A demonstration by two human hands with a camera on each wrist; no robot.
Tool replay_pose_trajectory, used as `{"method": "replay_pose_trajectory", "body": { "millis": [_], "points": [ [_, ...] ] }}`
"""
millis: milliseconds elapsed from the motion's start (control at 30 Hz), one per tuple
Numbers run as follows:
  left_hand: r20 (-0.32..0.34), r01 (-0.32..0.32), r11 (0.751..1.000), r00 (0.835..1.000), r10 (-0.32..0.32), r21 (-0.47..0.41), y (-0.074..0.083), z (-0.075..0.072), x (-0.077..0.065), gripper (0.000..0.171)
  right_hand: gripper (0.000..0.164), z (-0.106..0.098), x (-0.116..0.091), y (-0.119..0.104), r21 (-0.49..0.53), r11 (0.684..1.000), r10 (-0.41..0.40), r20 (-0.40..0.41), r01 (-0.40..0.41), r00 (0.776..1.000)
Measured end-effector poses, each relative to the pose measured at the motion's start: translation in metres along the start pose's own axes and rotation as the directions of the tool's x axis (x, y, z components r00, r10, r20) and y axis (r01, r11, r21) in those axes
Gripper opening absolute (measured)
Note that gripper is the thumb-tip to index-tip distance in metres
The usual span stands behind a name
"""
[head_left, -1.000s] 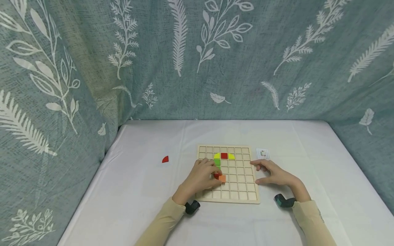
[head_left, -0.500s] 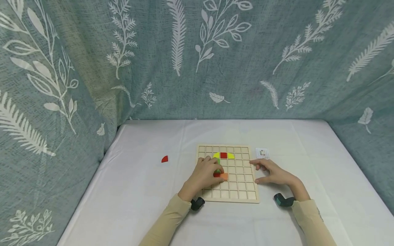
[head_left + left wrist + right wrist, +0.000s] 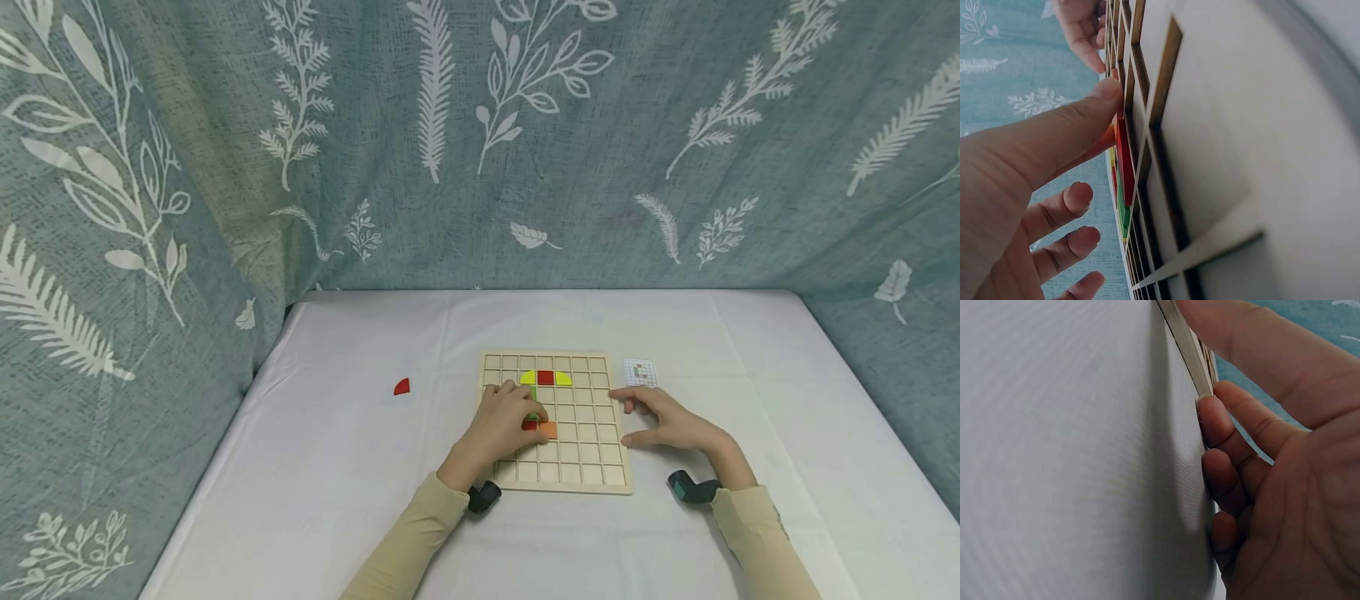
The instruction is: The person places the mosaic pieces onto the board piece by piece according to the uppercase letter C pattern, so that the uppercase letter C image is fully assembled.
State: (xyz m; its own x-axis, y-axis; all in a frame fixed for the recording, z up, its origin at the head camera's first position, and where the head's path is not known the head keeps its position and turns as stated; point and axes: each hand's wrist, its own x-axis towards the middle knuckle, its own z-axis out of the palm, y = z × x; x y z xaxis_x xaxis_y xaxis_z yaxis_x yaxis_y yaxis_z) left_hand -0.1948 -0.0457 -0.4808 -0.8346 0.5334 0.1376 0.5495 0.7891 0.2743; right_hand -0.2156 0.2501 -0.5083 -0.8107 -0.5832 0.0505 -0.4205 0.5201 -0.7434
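Observation:
A wooden grid board (image 3: 588, 454) lies on the table with coloured tiles in its cells. My left hand (image 3: 495, 427) is over its left part, pinching an orange square tile (image 3: 550, 430) between thumb and index finger at a cell. Left of that tile sits a red tile (image 3: 529, 425), partly hidden by the fingers. Above it, a green tile (image 3: 533, 392) shows only in part. A red square tile (image 3: 545, 378) lies between two yellow quarter-round tiles (image 3: 563, 380). My right hand (image 3: 670, 423) rests with thumb and index fingertips spread along the board's right edge.
A loose red quarter-round tile (image 3: 402, 387) lies on the white cloth (image 3: 315, 467) left of the board. Beyond my right hand is a small printed pattern card (image 3: 640, 372). A leaf-patterned curtain (image 3: 420, 225) hangs behind the table.
My left hand has moved slightly right with the orange tile, which has gone from overlapping the red tile's corner to sitting beside it. My right hand stays at the edge.

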Motion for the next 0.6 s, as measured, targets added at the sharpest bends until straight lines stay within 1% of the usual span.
{"method": "replay_pose_trajectory", "body": {
  "millis": [167,300,467,600],
  "points": [
    [0.003,0.001,1.000,1.000,-0.001,-0.009,-0.002,0.001,0.000,0.029,0.066,-0.003,-0.001,-0.016,0.009,1.000,-0.017,-0.002,0.017,1.000],
    [0.001,0.019,1.000,1.000,-0.019,-0.010,-0.009,0.001,0.000,0.029,0.065,-0.007,-0.001,-0.029,0.020,1.000,-0.017,0.006,0.017,1.000],
    [-0.018,0.050,0.998,0.999,-0.050,-0.026,-0.020,-0.003,-0.002,0.029,0.064,-0.009,-0.002,-0.032,0.026,0.999,-0.020,0.012,0.020,1.000],
    [-0.044,0.087,0.995,0.995,-0.090,-0.057,-0.029,-0.011,-0.004,0.028,0.064,-0.009,-0.002,-0.031,0.026,0.999,-0.023,0.012,0.022,1.000]
  ]
}}
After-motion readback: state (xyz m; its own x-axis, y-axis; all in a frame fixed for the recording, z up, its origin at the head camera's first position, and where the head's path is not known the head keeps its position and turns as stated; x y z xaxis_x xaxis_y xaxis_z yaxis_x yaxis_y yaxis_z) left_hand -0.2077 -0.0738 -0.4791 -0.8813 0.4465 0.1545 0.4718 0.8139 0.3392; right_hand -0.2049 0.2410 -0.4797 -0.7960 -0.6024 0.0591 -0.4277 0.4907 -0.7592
